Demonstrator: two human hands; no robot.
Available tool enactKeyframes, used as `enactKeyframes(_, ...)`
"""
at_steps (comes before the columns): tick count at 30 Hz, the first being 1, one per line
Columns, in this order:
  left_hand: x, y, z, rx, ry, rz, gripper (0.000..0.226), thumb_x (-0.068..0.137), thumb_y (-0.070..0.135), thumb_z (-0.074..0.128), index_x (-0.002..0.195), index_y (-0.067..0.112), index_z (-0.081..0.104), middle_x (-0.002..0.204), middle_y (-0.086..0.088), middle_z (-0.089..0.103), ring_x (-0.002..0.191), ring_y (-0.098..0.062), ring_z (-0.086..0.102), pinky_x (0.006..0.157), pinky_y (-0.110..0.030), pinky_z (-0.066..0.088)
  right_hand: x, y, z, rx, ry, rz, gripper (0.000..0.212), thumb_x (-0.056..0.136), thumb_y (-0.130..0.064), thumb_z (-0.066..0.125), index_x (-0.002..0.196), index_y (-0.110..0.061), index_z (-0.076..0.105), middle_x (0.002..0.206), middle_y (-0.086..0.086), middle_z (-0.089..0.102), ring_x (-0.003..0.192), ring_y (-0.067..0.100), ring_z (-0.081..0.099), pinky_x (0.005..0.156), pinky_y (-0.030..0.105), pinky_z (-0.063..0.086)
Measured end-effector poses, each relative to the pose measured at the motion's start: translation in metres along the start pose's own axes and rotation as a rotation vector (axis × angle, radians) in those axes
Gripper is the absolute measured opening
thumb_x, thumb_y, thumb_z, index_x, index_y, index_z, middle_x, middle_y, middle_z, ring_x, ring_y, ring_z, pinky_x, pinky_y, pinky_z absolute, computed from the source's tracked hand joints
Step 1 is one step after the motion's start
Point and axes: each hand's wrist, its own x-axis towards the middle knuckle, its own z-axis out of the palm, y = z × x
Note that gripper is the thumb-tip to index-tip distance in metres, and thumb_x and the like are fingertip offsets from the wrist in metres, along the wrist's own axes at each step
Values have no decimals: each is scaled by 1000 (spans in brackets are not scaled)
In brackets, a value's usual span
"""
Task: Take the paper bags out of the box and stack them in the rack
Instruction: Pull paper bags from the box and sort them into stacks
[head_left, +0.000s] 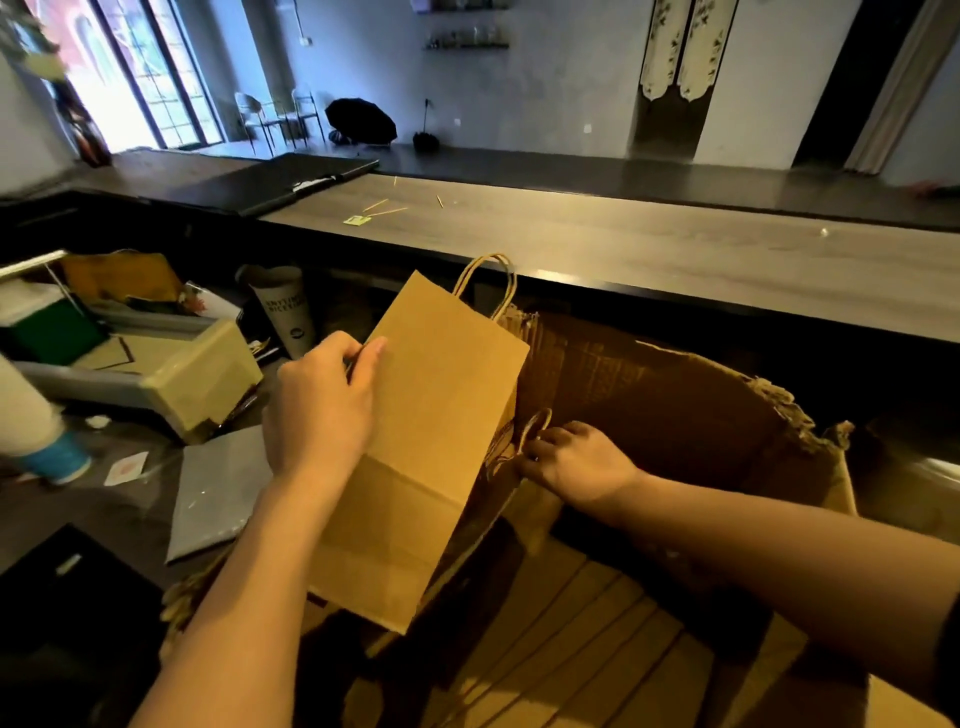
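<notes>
— Here, how far along is the task?
— Early, apparently: the left hand grips one kraft paper bag over the cardboard box; the right hand pinches another bag's twisted handle inside. Many stacked bags remain boxed; no rack shows.

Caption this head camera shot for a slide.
Left hand holds a flat paper bag over the cardboard box; right hand pinches another bag's handle.

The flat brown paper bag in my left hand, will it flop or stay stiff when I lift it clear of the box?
Probably fairly stiff: the paper bag stays flat though the left hand pinches only one edge. Likely light, since that one pinch seems to hold it. Its twisted handles stick out and may snag.
</notes>
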Motion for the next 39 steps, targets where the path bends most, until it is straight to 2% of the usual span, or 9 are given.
enactKeyframes(4,0,0,-7,-91,-4,-56,30,96,37,45,84,13,59,64,3,52,56,-6,46,47,-20,26,-22,24,-36,88,147,26,47,99,-17,40,145,-19,29,147,11,34,115,29,55,91,40,48)
enactKeyframes(8,-3,11,-11,-193,-15,-81,31,97,32,45,83,9,60,63,0,50,56,-11,45,49,-22,25,-64,52,-51,250,514,51,61,70,-4,78,123,-14,49,125,15,58,86,29,69,54,35,57)
enactKeyframes(13,-10,55,-3,-386,-129,-156,33,97,36,45,81,13,62,74,-7,61,68,-20,54,55,-27,37,-122,72,-59,369,881,116,69,69,0,79,127,-12,42,133,8,43,105,29,63,78,32,58)
enactKeyframes(17,-20,112,3,-623,-302,-218,29,97,40,43,90,22,66,89,-1,67,83,-16,62,68,-28,47,-155,80,-63,502,1252,316,37,85,-7,61,121,-10,49,127,12,49,116,20,53,98,24,47)
enactKeyframes(20,-33,162,11,-725,-425,-233,29,95,43,44,98,25,67,96,3,70,94,-16,65,86,-35,51,-185,86,-68,614,1475,469,31,85,1,61,115,-7,57,120,13,55,116,15,53,103,18,41)
enactKeyframes(29,-114,286,51,-762,-851,-45,33,96,43,42,95,22,69,96,4,71,95,-13,65,91,-35,50,-297,100,-27,657,1659,902,23,89,-17,55,111,-13,58,116,5,57,114,-12,48,98,15,42)
enactKeyframes(35,-198,329,104,-797,-1206,-171,30,97,38,45,95,20,70,95,4,73,91,-12,68,87,-32,53,-371,85,34,789,1727,1132,17,87,-23,56,102,-19,62,106,2,63,106,16,60,90,41,49)
enactKeyframes(37,-227,334,121,-815,-1305,-252,27,96,36,47,96,22,70,94,7,74,90,-10,68,81,-27,52,-393,76,58,775,1690,1233,19,84,-19,60,102,-26,62,109,1,63,107,21,60,93,40,48)
enactKeyframes(39,-258,336,138,-829,-1370,-377,23,95,34,50,101,21,68,99,4,73,95,-12,67,85,-28,52,-419,65,83,769,1586,1384,23,82,-12,62,97,-29,64,113,-13,60,109,13,57,93,32,47)
